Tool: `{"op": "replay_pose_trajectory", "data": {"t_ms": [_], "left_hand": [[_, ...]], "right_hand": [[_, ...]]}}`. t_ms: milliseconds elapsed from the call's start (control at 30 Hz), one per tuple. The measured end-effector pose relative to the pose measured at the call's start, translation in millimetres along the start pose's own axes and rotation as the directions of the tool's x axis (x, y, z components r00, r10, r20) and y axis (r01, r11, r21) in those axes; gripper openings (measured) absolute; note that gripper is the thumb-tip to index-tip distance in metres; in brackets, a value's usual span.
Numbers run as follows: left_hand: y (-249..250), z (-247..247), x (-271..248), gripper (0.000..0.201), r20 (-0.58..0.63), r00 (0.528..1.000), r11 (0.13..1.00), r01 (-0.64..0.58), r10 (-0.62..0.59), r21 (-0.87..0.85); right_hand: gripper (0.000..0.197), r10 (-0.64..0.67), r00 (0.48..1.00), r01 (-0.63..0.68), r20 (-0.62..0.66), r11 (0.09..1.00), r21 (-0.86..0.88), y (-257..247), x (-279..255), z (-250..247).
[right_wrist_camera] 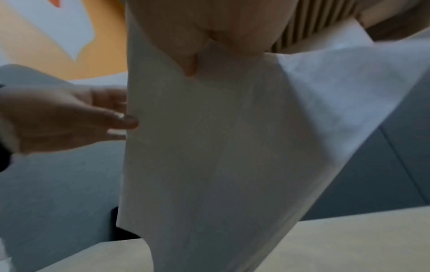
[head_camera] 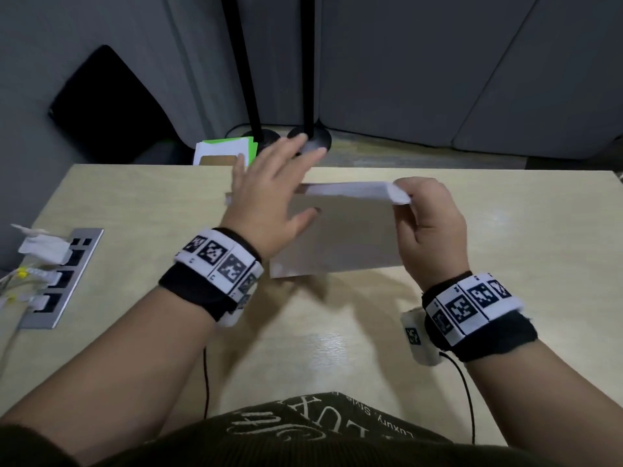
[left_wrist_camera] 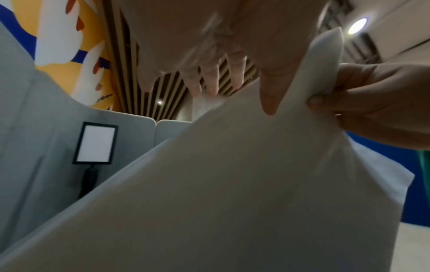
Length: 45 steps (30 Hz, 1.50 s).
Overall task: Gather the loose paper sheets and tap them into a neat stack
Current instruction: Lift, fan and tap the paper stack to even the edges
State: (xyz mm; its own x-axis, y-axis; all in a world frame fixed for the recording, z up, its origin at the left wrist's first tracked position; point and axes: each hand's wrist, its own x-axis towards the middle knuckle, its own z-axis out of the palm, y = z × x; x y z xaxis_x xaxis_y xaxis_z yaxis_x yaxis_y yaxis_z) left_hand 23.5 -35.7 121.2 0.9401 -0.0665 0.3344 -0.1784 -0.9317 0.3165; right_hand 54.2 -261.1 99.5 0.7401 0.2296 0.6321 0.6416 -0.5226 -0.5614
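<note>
A sheaf of white paper sheets (head_camera: 344, 234) stands on its lower edge above the beige table (head_camera: 141, 203), tilted towards me. My right hand (head_camera: 428, 224) pinches the sheaf's upper right corner, thumb in front and fingers behind. My left hand (head_camera: 273, 193) lies at the sheaf's left edge with fingers straight and spread, the thumb touching the near face. The left wrist view shows the paper sheets (left_wrist_camera: 232, 184), my straight left fingers (left_wrist_camera: 209, 77) and the right hand (left_wrist_camera: 372, 104) gripping the corner. The right wrist view shows the paper sheets (right_wrist_camera: 221, 156) hanging down with the left hand (right_wrist_camera: 69, 117) beside them.
A socket panel (head_camera: 60, 278) with plugs and cables is set into the table's left side. Behind the far edge lie green and white papers (head_camera: 226, 150) and two black pole stands (head_camera: 303, 72). Grey partition walls (head_camera: 472, 62) close off the back.
</note>
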Motion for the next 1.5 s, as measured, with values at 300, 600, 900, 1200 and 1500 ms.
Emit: {"op": "replay_pose_trajectory", "data": {"t_ms": [300, 600, 900, 1200, 1500], "left_hand": [[14.5, 6.6, 6.4, 0.038, 0.066, 0.994, 0.954, -0.061, 0.084, -0.295], [-2.0, -7.3, -1.9, 0.027, -0.04, 0.899, 0.731, 0.328, -0.436, -0.598], [14.2, -19.2, -7.6, 0.009, -0.142, 0.823, 0.505, 0.193, -0.55, -0.841], [3.8, -0.2, -15.0, 0.017, 0.042, 0.833, 0.588, 0.425, -0.552, -0.689], [-18.2, 20.8, -27.5, 0.01, 0.177, 0.789, 0.509, 0.531, -0.588, -0.678]], "right_hand": [[0.024, -0.062, 0.996, 0.067, 0.056, 0.994, -0.083, -13.7, 7.1, 0.2], [0.014, 0.331, 0.943, -0.332, -0.027, 0.942, -0.055, 3.8, 12.8, -15.8], [0.008, 0.226, 0.959, -0.169, -0.173, 0.94, 0.296, -23.4, 16.6, -13.8], [0.018, 0.373, 0.924, -0.381, 0.088, 0.869, 0.317, -19.2, -3.0, 11.0], [0.017, 0.508, 0.818, -0.574, 0.269, 0.751, 0.327, 1.5, -17.2, 17.5]]}}
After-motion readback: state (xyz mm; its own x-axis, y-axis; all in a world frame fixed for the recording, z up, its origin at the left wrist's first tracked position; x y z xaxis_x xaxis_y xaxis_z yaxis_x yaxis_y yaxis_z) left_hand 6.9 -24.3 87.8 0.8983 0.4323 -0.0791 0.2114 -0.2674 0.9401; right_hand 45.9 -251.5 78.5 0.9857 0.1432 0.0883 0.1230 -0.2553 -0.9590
